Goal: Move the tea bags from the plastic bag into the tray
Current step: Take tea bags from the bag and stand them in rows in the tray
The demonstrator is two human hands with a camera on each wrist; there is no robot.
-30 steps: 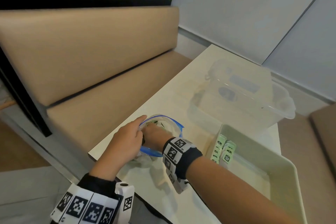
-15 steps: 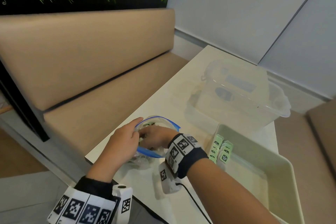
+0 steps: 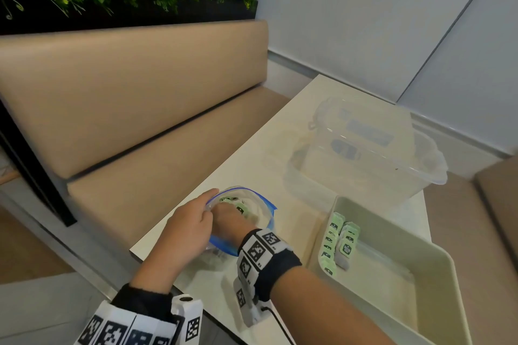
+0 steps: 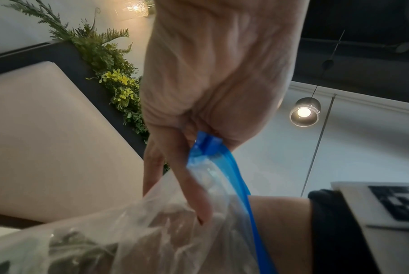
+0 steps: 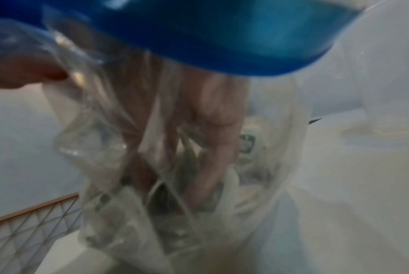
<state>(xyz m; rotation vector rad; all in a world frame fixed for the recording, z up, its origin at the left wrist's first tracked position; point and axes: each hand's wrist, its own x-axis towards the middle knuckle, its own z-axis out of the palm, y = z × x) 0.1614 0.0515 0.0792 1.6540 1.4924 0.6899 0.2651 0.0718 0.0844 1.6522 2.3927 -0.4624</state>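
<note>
A clear plastic bag (image 3: pixel 260 213) with a blue zip rim stands open on the white table's near left part. My left hand (image 3: pixel 196 218) pinches its rim (image 4: pixel 208 146) on the left side and holds the mouth open. My right hand (image 3: pixel 229 217) is inside the bag, its fingers (image 5: pixel 218 140) curled round several green tea bags (image 3: pixel 240 208); more tea bags (image 5: pixel 246 143) lie at the bag's bottom, blurred. To the right sits the pale tray (image 3: pixel 437 256) with several green tea bags (image 3: pixel 340 238) stood in rows against its near left wall.
A large clear plastic container (image 3: pixel 364 154) stands on the table (image 3: pixel 280 126) behind the tray. A beige bench (image 3: pixel 126 109) runs along the left, close to the table edge, with plants above it.
My right hand has risen from deep in the bag, and green tea bags now show at its fingers in the bag's mouth. The left hand keeps its hold on the rim.
</note>
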